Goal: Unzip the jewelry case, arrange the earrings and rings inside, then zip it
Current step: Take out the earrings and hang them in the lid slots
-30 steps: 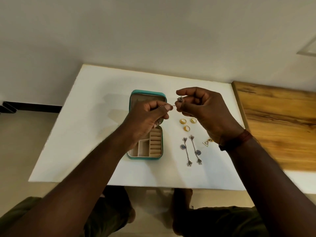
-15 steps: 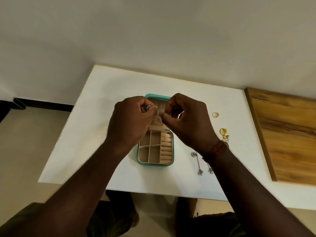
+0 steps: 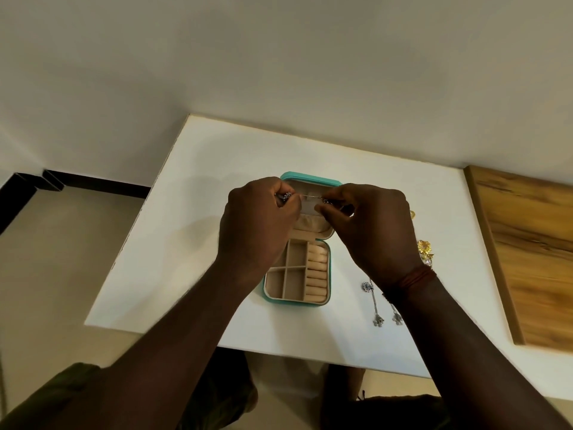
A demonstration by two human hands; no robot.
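Fingers of the left hand (image 3: 257, 226) and right hand (image 3: 370, 232) are pinched on a long silver drop earring (image 3: 310, 197) above the open teal jewelry case (image 3: 294, 302) — best lowered level into a compartment (image 3: 296, 257).

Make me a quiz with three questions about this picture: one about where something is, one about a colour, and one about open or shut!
1. Where do the two long silver earrings lie?
A. On the white table, right of the jewelry case
B. Inside the case
C. In a drawer

2. What colour is the case's outside?
A. Red
B. Teal
C. Black

3. How is the case now?
A. Zipped shut
B. Upside down
C. Open, its compartments showing

Answers:
1 A, they lie on bare tabletop to the right of the case.
2 B, its rim and walls are teal.
3 C, the beige dividers and ring rolls are in plain sight.
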